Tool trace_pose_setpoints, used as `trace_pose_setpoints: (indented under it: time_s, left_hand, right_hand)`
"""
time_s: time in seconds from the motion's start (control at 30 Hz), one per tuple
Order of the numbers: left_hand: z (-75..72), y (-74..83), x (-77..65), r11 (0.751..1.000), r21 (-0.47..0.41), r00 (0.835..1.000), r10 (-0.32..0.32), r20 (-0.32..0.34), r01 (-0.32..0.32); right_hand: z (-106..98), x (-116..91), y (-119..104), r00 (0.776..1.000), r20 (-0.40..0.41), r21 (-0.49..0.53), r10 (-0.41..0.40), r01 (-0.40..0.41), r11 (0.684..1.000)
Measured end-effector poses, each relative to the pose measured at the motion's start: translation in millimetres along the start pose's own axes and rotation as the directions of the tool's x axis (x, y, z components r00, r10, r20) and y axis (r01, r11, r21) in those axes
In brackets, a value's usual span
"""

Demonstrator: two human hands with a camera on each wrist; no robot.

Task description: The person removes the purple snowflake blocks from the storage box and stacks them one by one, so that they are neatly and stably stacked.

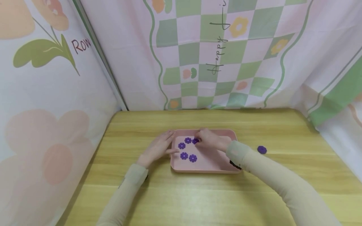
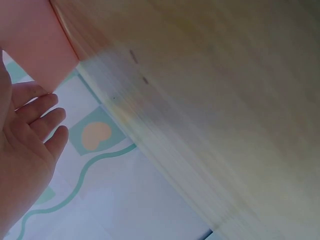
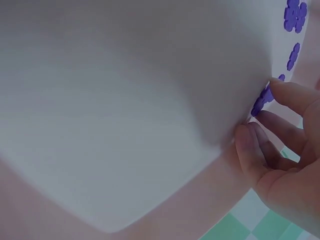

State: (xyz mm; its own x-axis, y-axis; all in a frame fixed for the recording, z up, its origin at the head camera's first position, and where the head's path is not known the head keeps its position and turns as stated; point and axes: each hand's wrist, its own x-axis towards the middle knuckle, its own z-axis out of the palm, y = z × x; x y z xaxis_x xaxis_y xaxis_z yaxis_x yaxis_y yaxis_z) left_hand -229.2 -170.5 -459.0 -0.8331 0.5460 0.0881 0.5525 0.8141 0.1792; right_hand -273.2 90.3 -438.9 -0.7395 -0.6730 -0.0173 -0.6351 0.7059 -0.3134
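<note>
A shallow pink tray (image 1: 206,171) holds several purple flower-shaped pieces, such as this one (image 1: 184,156), in its left half. My right hand (image 1: 210,139) reaches over the tray's far side and pinches a purple flower piece (image 3: 262,101) low at the tray's floor, with curled fingers. More flower pieces (image 3: 293,16) lie beyond it in the right wrist view. My left hand (image 1: 158,147) rests at the tray's left edge, its thumb extended over the rim and its fingers by the far-left corner. In the left wrist view its fingers (image 2: 47,120) lie loosely beside the pink tray wall (image 2: 45,45).
On the wooden table (image 1: 198,204), right of the tray, lies another purple flower-shaped piece (image 1: 262,149). Printed curtains hang behind the table (image 1: 226,56) and along its left side (image 1: 51,125). My right forearm (image 1: 277,175) crosses the tray's right edge.
</note>
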Motion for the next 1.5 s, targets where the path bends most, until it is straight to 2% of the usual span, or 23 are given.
trace_pose_setpoints:
  time_s: [0.4,0.9,1.2,1.5]
  left_hand:
    - [0.1,-0.2,0.5,1.0,-0.002,1.0,-0.002,0.007,0.002]
    - [0.9,-1.0,-0.1,1.0,0.0,1.0,-0.002,-0.001,0.002]
    - [0.5,-1.0,0.6,1.0,0.003,1.0,-0.005,0.002,0.005]
    - [-1.7,0.7,-0.2,1.0,0.003,1.0,-0.013,0.013,0.013]
  right_hand:
    - [5.1,2.1,-0.2,0.999,-0.018,0.054,0.047,-0.046,0.997]
    - [4.1,6.7,-3.9,0.995,0.035,0.065,0.092,-0.094,0.993]
    - [1.0,7.5,-6.6,0.996,0.037,0.071,0.084,-0.086,0.994]
    - [-0.7,9.0,-5.7,0.99,0.087,0.099,0.115,-0.123,0.987]
